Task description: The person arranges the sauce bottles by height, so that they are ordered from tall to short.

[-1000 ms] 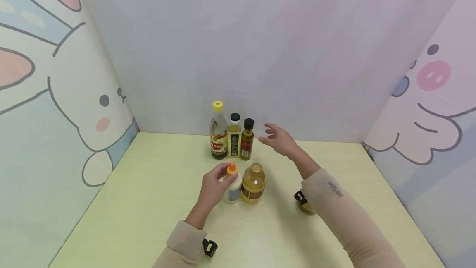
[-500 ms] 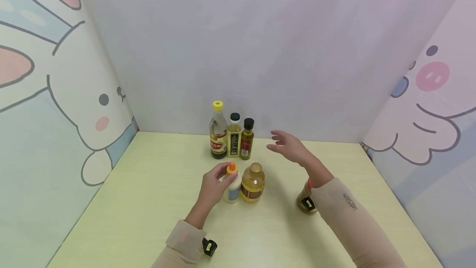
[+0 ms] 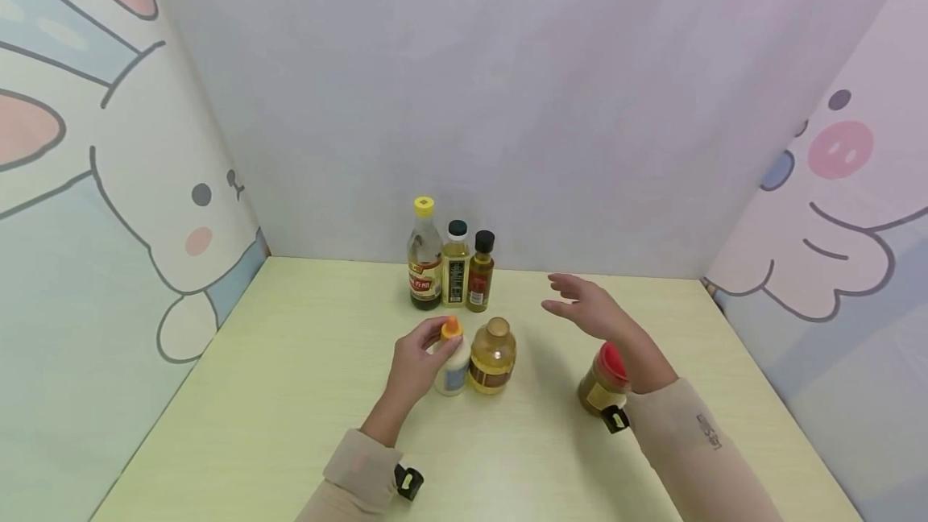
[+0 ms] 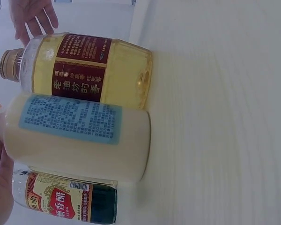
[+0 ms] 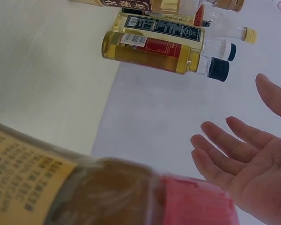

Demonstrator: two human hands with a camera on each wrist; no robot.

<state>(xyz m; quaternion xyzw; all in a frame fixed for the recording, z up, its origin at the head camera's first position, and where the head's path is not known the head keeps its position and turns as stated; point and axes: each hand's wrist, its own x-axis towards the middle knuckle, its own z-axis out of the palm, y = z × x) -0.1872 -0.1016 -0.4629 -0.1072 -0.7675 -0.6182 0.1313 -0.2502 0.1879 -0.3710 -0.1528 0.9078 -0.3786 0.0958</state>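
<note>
So the biggest thing here is a plain pale backdrop (image 3: 464, 103), which rises beyond both hands. Next is the pale yellowish table (image 3: 507, 466), spread out underneath them. Side panels have cartoons on them: a bunny (image 3: 167, 208) off past the left hand, and a pink-nosed character (image 3: 834, 208) way out right of the right hand.

Beige sleeves (image 3: 696, 441) come up behind both hands. Straight beyond the left hand there's a tall yellow-capped bottle (image 3: 425, 264) with dark liquid at the bottom. The chunky oil bottle (image 3: 493, 361) with the gold cap stands just right of the left hand. The cream bottle (image 3: 453, 377) is upright on the table right at the left hand (image 3: 416, 357), which has thumb and fingers pinching its orange cap (image 3: 452, 330). The cream and oil bottles are side by side, but can't tell if they're actually touching.

A red-lidded jar (image 3: 602, 391) stands on the near side of the right hand (image 3: 590, 308), partly covered by that forearm. The right hand itself is free, up in the air with fingers loosely spread.

Smaller stuff: a green-capped bottle (image 3: 455, 274) and a slim black-capped bottle (image 3: 480, 280) stand well left of the right hand, and little black wrist gadgets (image 3: 409, 482) sit behind each hand.
</note>
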